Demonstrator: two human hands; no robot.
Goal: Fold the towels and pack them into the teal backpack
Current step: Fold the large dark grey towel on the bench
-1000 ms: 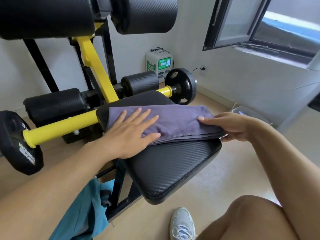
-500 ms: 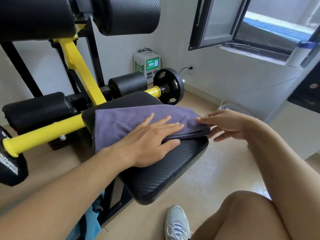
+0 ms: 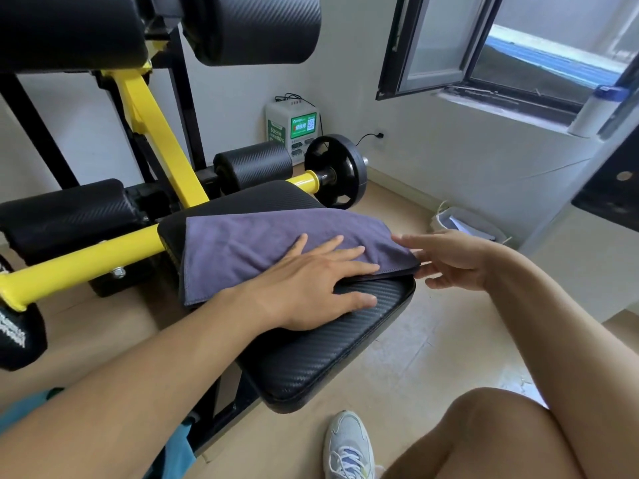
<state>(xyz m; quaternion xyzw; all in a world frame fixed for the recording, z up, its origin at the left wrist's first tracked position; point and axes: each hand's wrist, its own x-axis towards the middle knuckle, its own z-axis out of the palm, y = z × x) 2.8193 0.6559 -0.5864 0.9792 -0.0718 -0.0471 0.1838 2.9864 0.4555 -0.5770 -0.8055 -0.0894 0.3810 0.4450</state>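
A pale-walled room with a beige floor (image 3: 415, 357), seen from the head camera; an open dark-framed window (image 3: 446, 53) sits in the right wall, and a white and green charging box (image 3: 292, 127) stands against the far wall with cables on top. A black and yellow gym machine fills the left and middle; its yellow bar (image 3: 79, 264) runs leftward from under the seat, a black weight plate (image 3: 337, 171) sits on the far end of the axle, and large black roller pads (image 3: 256, 25) hang across the top. A white bin (image 3: 460, 224) stands on the floor by the right wall.

On the machine's black padded seat (image 3: 328, 347) lies a grey-purple towel (image 3: 249, 243), folded into a flat layered rectangle; it covers the far part of the seat, its left end drooping over the seat's edge. The left hand (image 3: 311, 288) lies palm down on the towel's near right part, fingers straight and spread, pressing flat and grasping nothing; its thumb rests on the bare seat. The right hand (image 3: 449, 259) is at the towel's right corner, fingers loosely extended and released; whether its fingertips touch the cloth cannot be told.

A strip of teal fabric, the teal backpack (image 3: 176, 454), shows at the bottom left below the left forearm, down beside the machine's frame; a grey sneaker (image 3: 349, 447) is on the floor at the bottom, beside a bare knee.
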